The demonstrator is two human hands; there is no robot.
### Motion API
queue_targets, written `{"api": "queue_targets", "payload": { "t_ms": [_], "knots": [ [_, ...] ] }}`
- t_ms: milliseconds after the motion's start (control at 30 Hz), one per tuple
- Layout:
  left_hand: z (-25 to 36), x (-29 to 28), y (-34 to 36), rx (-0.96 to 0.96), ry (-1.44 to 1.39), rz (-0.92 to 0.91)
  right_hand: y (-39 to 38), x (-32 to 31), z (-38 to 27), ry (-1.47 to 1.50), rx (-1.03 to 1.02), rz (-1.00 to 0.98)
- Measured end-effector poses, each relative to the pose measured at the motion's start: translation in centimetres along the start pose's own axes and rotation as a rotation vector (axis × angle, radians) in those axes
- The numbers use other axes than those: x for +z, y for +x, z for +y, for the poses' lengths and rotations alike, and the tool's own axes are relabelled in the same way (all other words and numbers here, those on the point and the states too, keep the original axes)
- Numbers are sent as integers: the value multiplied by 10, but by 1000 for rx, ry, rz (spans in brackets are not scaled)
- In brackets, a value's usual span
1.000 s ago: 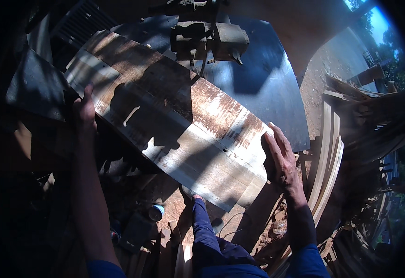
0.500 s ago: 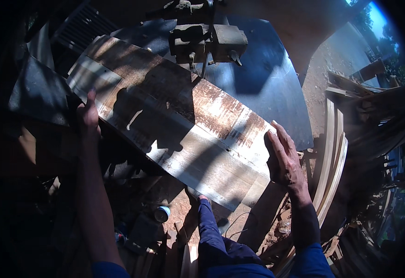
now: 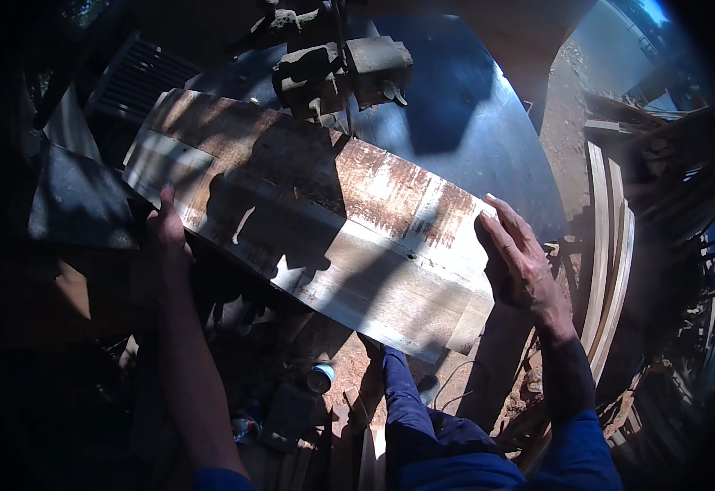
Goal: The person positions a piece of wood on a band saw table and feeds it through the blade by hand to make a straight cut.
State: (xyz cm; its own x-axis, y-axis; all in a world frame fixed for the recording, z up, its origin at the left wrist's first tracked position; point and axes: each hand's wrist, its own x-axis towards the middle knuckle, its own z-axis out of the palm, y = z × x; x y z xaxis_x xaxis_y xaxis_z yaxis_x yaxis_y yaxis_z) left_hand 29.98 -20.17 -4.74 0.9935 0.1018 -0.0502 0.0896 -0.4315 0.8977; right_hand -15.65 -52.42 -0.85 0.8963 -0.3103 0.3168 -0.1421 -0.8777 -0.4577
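A long wooden panel [image 3: 374,254], made of joined boards with patchy brown and pale surfaces, lies slanted in front of me, its right end nearer. My left hand [image 3: 171,233] grips its near edge toward the left end, thumb on top and fingers hidden below. At the right end, my right hand [image 3: 525,262] holds the edge with its fingers bent over the corner; the thumb is out of sight. Just beyond the panel's far edge hangs a dark metal machine guide [image 3: 341,69] with a thin upright blade-like strip, above a smooth metal table [image 3: 505,155].
Long curved wood strips [image 3: 607,262] and heaped offcuts stand to the right. A dark slatted piece [image 3: 141,74] is at the far left, near a grey sheet [image 3: 79,200]. Below are a small blue-and-white round container [image 3: 320,378] and wood scraps on the ground.
The whole view has turned slightly, so the right side sits higher and the left side lower. Both hands keep their grip on the panel, which shows little shift against the machine.
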Motion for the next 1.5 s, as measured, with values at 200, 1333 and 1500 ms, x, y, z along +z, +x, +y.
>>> {"api": "queue_targets", "payload": {
  "t_ms": [200, 1333, 1500],
  "knots": [
    [17, 1, -18, -68, -118, -55, 4, -3, -6, 11, -2, -24],
    [10, 1, -14, -19, -33, -29, 9, -11, -3, 109, 59, -140],
    [9, 2, -13, -3, -7, 12, 11, -13, -8, 134, 86, -137]
  ]
}}
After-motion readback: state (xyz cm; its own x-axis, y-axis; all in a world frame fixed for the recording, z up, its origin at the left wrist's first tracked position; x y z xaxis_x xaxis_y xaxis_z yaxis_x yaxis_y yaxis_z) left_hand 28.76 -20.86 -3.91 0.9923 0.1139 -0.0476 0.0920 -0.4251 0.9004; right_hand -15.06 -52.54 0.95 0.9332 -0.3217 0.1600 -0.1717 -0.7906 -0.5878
